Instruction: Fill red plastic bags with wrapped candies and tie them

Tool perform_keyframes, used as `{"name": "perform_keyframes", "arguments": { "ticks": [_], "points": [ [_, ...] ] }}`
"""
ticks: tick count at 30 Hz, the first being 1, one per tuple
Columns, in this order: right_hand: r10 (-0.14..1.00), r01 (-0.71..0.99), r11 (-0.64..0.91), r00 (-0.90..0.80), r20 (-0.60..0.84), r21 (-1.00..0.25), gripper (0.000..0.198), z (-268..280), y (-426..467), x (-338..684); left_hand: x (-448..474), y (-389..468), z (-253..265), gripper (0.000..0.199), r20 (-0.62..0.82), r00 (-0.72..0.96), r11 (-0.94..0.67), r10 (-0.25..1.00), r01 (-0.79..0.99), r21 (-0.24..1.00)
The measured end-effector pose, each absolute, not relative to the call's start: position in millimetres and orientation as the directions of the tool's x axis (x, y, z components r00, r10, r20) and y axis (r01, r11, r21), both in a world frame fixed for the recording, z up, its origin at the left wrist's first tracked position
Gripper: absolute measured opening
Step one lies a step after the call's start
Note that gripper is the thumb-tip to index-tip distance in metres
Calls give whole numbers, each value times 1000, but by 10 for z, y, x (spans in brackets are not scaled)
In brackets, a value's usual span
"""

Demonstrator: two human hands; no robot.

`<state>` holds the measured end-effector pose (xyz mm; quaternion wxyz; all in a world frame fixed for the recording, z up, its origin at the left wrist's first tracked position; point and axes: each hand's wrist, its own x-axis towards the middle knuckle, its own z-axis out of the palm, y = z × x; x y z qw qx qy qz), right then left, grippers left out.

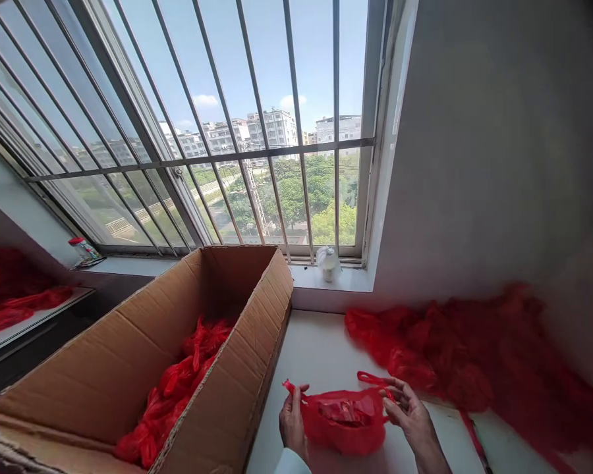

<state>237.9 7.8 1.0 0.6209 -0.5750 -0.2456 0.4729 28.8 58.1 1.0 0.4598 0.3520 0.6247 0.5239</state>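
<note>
A red plastic bag (343, 431) rests on the white tabletop (321, 342), its mouth open toward me. Inside it lie dark red and pinkish packets (348, 411), whose kind I cannot make out. My left hand (292, 421) pinches the bag's left handle between thumb and fingers. On the other side my right hand (409, 411) grips the right handle, with a loop of it sticking out above the fingers. Left of my hands stands a long cardboard box (247, 342), open at the top, with several knotted red bags (178, 388) in it.
A heap of red plastic bags (439, 342) spreads along the wall at right. On the windowsill sit a white plastic-wrapped cup (329, 264) and a red-lidded jar (83, 249). More red bags (14, 296) lie at far left. A thin dark-and-red object (476, 440) lies at lower right.
</note>
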Motion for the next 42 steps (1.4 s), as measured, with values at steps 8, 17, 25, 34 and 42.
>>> {"name": "perform_keyframes", "arguments": {
  "ticks": [8, 17, 25, 34, 42],
  "points": [
    [868, -416, -189, 353, -350, -890, 68, 164, -195, 2439, 243, 350, 162, 47, -266, -247, 249, 932, -100, 963],
    [867, -273, -301, 321, -381, -914, 40, 20, -606, 2359, 80, -325, 187, 79, -46, -142, 124, 989, 608, 784],
    [914, -262, -261, 244, -325, -929, 38, 169, -546, 2297, 221, -214, 146, 42, -150, -137, 203, 979, 642, 739],
    [935, -247, -299, 118, -335, -922, 44, 232, -596, 2240, 425, -141, 164, 49, -105, -192, 211, 976, 699, 684],
    [936, -195, -257, 194, -294, -947, 45, 131, -612, 2375, 358, 60, 97, 21, -165, -136, 213, 977, 575, 790]
  ]
}}
